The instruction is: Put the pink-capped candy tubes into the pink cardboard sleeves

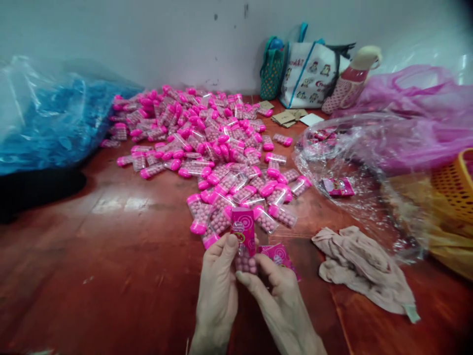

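Between my two hands is a small clear candy container (246, 261) full of round pink candies, its upper part covered by a printed magenta sleeve (244, 224). The thumb of my left hand (218, 283) presses on the sleeve's left edge, with the fingers behind. My right hand (279, 293) pinches the container's lower end between thumb and fingers. Just behind the right hand, more printed magenta sleeves (279, 255) lie on the red surface, partly hidden. Beyond the hands spreads a large heap of similar pink-capped candy containers (195, 133).
A clear bag of blue pieces (59, 123) stands at the left. On the right lie a crumpled cloth (365, 268), a clear plastic bag (354, 148), a pink bag (414, 103) and a yellow basket (453, 182). A printed tote (308, 74) leans by the wall.
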`<state>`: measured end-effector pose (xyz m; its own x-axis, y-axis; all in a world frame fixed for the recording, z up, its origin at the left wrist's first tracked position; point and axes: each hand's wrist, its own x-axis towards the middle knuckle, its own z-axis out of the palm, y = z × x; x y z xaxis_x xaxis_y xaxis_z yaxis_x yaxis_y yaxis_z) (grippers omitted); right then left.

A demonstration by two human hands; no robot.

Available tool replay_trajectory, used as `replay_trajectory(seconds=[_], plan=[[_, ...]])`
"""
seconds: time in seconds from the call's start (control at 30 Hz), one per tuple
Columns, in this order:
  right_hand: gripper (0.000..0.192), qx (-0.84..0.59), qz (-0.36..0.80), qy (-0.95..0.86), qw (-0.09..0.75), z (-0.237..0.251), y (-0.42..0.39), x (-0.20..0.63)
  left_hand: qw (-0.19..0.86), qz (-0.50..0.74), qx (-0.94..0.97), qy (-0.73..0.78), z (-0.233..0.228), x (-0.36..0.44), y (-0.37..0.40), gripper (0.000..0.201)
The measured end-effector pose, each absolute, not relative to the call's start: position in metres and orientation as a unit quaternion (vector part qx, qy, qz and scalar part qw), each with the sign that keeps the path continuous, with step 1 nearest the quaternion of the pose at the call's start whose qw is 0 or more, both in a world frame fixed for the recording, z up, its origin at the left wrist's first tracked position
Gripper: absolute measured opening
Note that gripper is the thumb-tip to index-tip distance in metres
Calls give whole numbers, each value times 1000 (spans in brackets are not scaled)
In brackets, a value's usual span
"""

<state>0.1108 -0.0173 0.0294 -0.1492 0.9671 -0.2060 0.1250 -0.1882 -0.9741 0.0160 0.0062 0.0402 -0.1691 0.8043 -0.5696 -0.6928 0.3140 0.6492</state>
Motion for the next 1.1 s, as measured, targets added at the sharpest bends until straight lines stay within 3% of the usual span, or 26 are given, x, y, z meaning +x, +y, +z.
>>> replay_trajectory(seconds=[0.17, 0.5, 1.1], plan=[[19, -535, 467, -571, 411, 18, -20, 113, 648, 598, 78, 464, 43, 23, 1, 20], [31, -537, 416, -582, 447, 17, -20, 116, 672, 571, 80, 466, 37, 25, -9, 15], [26, -471, 509, -588, 415, 13, -11, 129, 697, 525, 208, 442, 33, 15, -14, 20]])
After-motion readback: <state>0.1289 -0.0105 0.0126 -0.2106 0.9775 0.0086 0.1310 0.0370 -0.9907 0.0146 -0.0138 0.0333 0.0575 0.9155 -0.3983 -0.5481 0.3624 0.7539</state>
